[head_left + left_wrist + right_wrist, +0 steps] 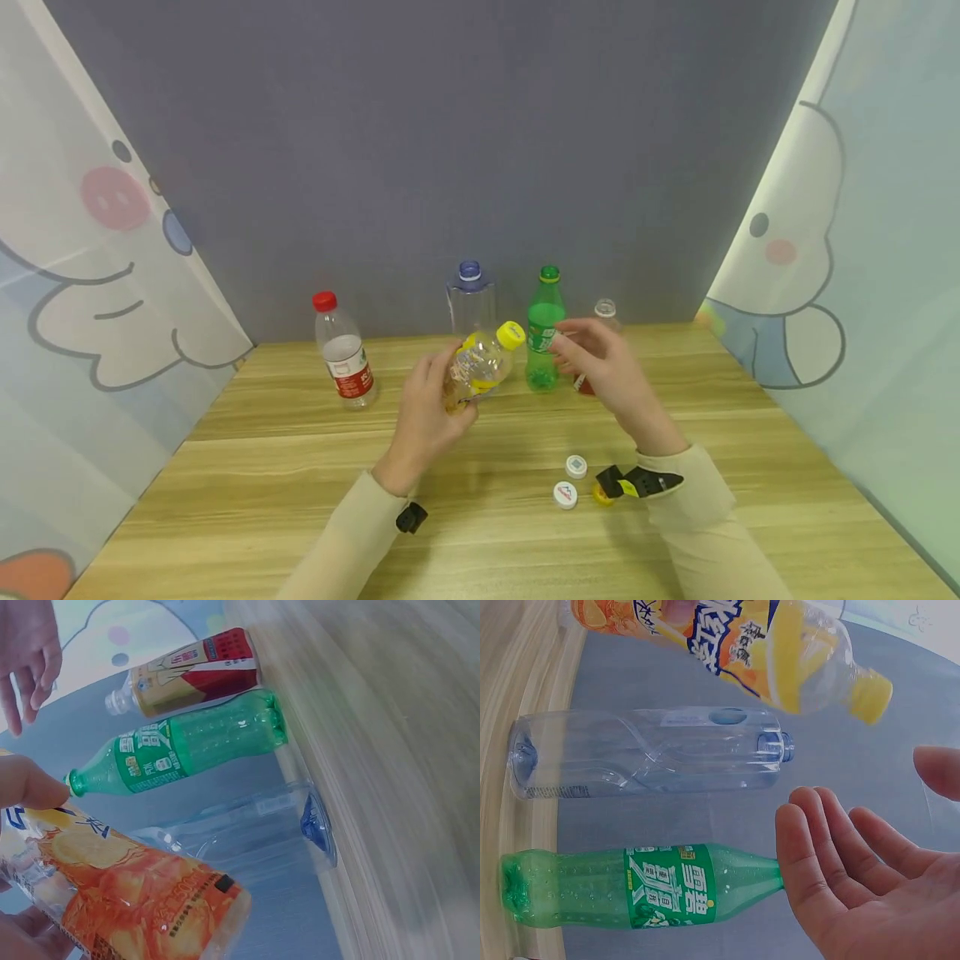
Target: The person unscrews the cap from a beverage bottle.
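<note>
My left hand grips a clear drink bottle with an orange and yellow label, tilted above the table. A yellow cap sits on its mouth, and the bottle looks empty. To the right of that cap, my right hand hangs in the air, holding nothing, its fingers slightly bent in the right wrist view. Behind it stands an uncapped green bottle, partly covered by the fingertips in the head view. A clear bluish bottle, also without a cap, stands behind the held bottle.
At the left stands a bottle with a red cap. An uncapped bottle with a red label stands behind my right hand. Two white caps and a yellow cap lie on the wooden table. A grey panel rises behind.
</note>
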A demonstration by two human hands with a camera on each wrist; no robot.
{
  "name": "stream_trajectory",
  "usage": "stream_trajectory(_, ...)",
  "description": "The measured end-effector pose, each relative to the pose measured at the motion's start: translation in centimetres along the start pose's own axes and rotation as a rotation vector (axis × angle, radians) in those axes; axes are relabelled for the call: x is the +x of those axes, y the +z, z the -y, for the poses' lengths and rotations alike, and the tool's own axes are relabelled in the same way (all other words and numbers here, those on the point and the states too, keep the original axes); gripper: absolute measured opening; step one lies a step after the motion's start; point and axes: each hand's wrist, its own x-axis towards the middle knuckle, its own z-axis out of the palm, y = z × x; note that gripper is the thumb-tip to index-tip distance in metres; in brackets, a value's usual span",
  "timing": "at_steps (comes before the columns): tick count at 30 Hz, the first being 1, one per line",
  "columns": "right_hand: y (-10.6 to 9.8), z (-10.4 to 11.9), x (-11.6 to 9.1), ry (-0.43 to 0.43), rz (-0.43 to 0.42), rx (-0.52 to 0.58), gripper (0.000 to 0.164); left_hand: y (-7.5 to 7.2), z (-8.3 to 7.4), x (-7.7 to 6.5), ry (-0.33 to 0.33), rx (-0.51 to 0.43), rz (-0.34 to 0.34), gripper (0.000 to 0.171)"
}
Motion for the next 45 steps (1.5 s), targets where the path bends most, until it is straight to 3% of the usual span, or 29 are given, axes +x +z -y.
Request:
stream_trajectory(4, 0.4, -0.1, 0.0, 0.002, 0.042, -0.043, 0.042, 0.2, -0.1, -0.2, 0.022, 0.045, 0.027, 0.087)
stream_trajectory(11, 0.9, -0.3, 0.0, -0.040, 0.106, -0.004, 0.042, 0.3, -0.2, -0.3, 0.063, 0.117, 0.054, 0.085)
stream_trajectory(16, 1.1, -0.2, -0.1, 0.000, 0.106, -0.026, 0.042, 0.4, -0.6, -0.5, 0.092, 0.142, 0.083, 0.086)
stream_trajectory(27, 1.3, -0.1, -0.2, 0.088, 0.080, -0.138, 0.042, 0.5, -0.9, -0.7, 0.209, 0.210, 0.057, 0.086)
stream_trajectory(32, 0.9, -0.2, -0.2, 0.102, 0.089, -0.194, 0.042, 0.4, -1.3, -0.7, 0.192, 0.191, 0.081, 0.085)
stream_trajectory(38, 0.6, 0.0, -0.1, 0.055, 0.102, -0.282, 0.037, 0.4, -1.7, -0.8, 0.155, 0.162, 0.103, 0.086)
stream_trajectory(45, 0.4, 0.1, -0.2, 0.047, 0.110, -0.314, 0.034, 0.2, -1.7, -0.8, 0.175, 0.176, 0.122, 0.087)
